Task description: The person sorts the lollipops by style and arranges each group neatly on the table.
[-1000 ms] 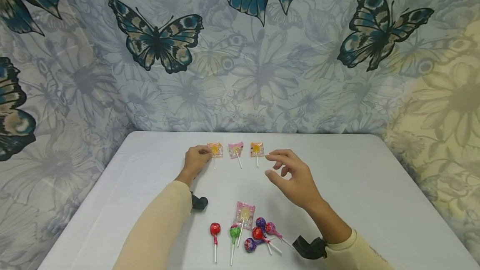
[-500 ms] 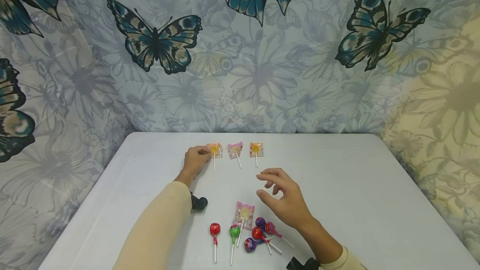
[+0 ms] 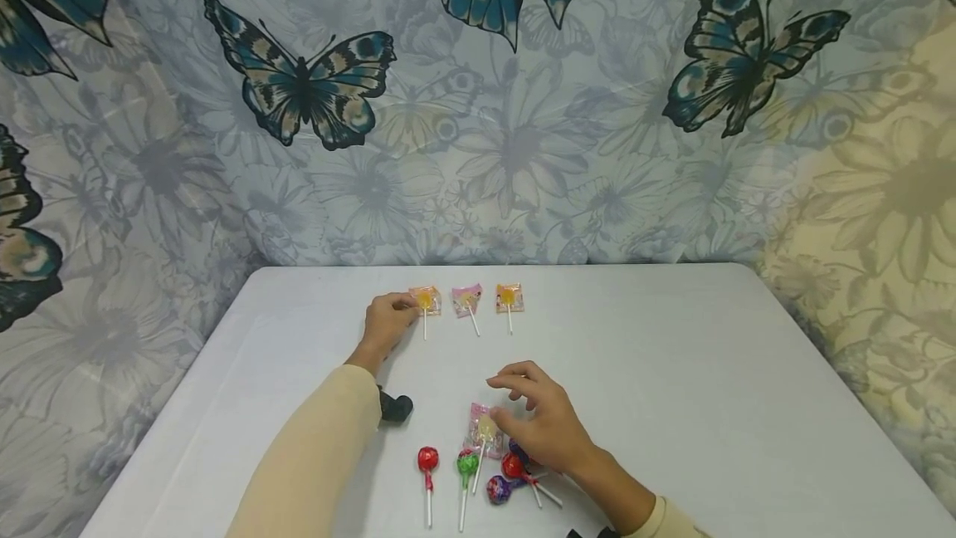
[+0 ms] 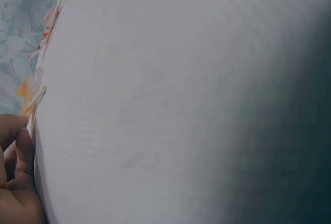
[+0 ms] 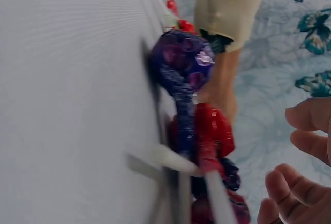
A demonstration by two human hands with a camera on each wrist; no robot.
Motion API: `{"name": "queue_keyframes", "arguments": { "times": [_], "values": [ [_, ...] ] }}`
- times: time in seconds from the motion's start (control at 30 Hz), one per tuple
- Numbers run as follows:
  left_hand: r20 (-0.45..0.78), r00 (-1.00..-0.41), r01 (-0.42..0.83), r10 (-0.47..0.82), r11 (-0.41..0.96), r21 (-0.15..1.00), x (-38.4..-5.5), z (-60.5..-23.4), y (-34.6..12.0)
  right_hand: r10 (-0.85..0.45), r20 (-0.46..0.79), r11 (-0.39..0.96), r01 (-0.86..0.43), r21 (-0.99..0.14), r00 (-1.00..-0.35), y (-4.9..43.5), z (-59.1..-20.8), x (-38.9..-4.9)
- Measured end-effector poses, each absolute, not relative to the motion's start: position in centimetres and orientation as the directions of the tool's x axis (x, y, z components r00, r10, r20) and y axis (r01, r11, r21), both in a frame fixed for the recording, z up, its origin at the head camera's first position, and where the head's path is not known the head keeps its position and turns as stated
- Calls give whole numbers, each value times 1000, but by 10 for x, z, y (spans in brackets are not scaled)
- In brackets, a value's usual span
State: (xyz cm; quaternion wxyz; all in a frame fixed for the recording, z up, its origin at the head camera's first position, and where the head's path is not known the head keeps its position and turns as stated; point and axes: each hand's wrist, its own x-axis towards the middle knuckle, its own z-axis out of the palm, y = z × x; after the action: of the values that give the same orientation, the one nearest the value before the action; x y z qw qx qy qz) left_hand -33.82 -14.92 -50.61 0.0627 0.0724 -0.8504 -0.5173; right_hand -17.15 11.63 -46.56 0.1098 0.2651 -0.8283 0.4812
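At the far left of a row of flat lollipops, my left hand (image 3: 388,324) pinches the wrapper edge of an orange-wrapped lollipop (image 3: 426,301). The left wrist view shows thumb and finger meeting at that wrapper (image 4: 31,92). Beside it lie a pink-wrapped lollipop (image 3: 466,300) and another orange-wrapped lollipop (image 3: 509,298). My right hand (image 3: 548,422) hovers over the near group with fingers bent and apart, holding nothing. Below its thumb lies a larger pink-wrapped lollipop (image 3: 482,432), partly covered. Purple ball lollipops (image 5: 182,61) and a red one (image 5: 214,131) lie close under this hand.
A green lollipop (image 3: 467,463) and a red lollipop (image 3: 428,460) lie left of the near pile. All rest on a white table (image 3: 709,380), whose back edge meets a butterfly-patterned cloth (image 3: 523,148). Dark wrist cameras sit on both wrists.
My right hand has moved from beside the back row toward me and left, over the larger pink-wrapped lollipop and near pile. My left hand stays at the orange wrapper.
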Motion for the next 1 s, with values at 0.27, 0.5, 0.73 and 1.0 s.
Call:
{"name": "queue_keyframes", "arguments": {
  "times": [0.27, 0.5, 0.73, 1.0],
  "values": [
    [14, -980, -79, -198, 452, 889, -339, -508, -149, -353, 319, 488, -464, -739, -879, 110, -473, -168],
    [33, -981, -59, -190, 460, 886, -337, -505, -150, -388, 179, 603, -396, -692, -904, 108, -477, -166],
    [33, -983, -49, -178, 441, 896, -337, -504, -150, -414, 99, 674, -378, -635, -905, 106, -477, -166],
    [29, -982, -61, -188, 459, 886, -337, -504, -150, -423, 78, 713, -385, -586, -903, 102, -478, -165]
  ]
}}
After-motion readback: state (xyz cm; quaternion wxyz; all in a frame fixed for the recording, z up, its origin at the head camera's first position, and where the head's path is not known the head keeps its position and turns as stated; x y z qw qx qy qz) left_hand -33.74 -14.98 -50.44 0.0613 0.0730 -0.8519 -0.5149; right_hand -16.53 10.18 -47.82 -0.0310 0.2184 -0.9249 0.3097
